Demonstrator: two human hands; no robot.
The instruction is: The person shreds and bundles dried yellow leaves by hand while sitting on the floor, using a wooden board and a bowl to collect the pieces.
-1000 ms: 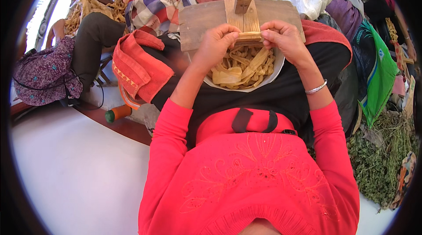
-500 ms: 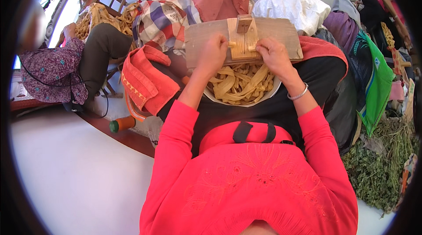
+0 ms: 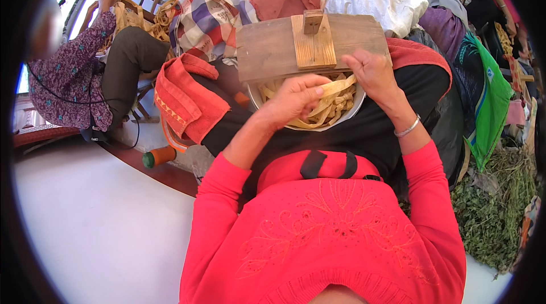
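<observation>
A flat, pliable tan strip stretches over a white bowl in my lap. My left hand is closed in a pinch on the strip's left part, thumb on top. My right hand is closed just above the strip's other end; what its curled fingers hold is hidden. More tan strips lie tangled in the bowl. Across the bowl's far side rests a wooden board, with a paler wood plate and an upright block on it. Neither hand touches the plate.
An orange-red towel lies over my left knee, beside an orange spool with a green end. A person sits at the left by more strips. A white sack, green bag and leafy plants surround me.
Both hands have left the board's pale plate: the left came down toward me over the bowl, the right moved to the right. A longer strip now stretches from the left hand.
</observation>
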